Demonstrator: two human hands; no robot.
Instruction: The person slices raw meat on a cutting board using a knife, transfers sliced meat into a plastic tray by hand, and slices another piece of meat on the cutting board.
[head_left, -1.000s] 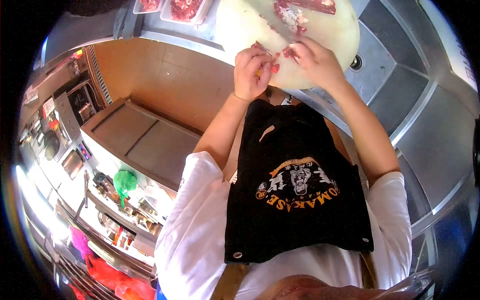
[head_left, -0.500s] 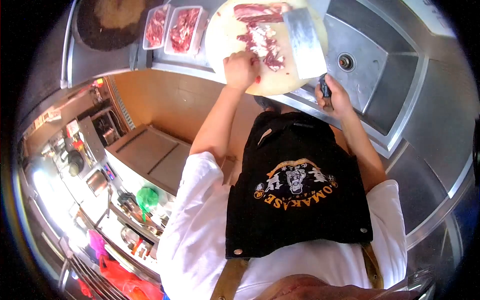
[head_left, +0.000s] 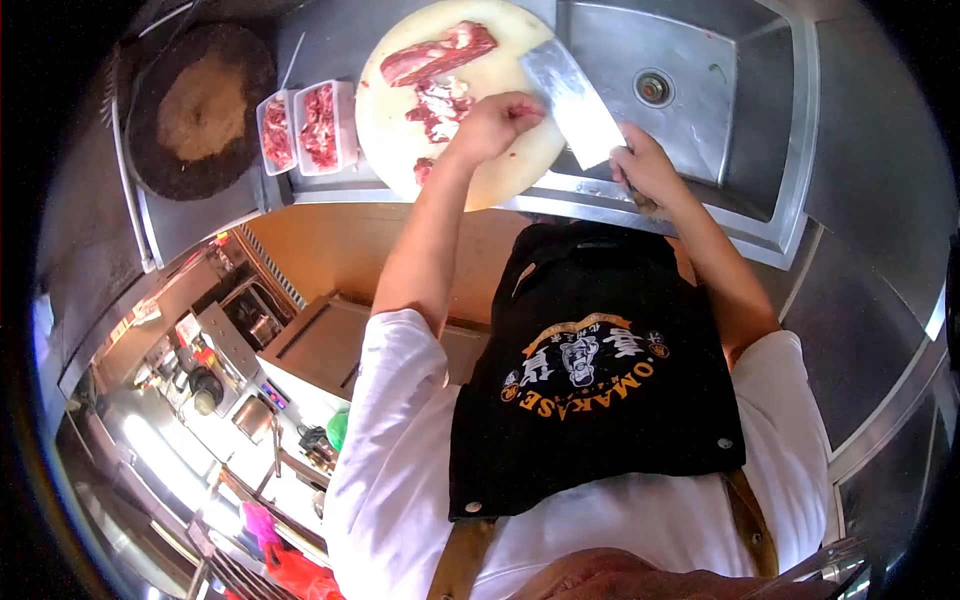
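Clamping broad rectangular steel cleaver (head_left: 573, 103) in closed fingers of right hand (head_left: 645, 165), upper right of centre. Has shifted left hand (head_left: 495, 126) across round cream-coloured board (head_left: 385, 135) towards cleaver, with fingertips curled together; cannot tell whether holding anything. Leaves chopped red-and-white meat (head_left: 436, 108) unheld, upper centre.

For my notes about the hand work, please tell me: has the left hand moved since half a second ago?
Yes. Judged against the sink drain, the left hand moved rightward across the cutting board, closer to the drain.
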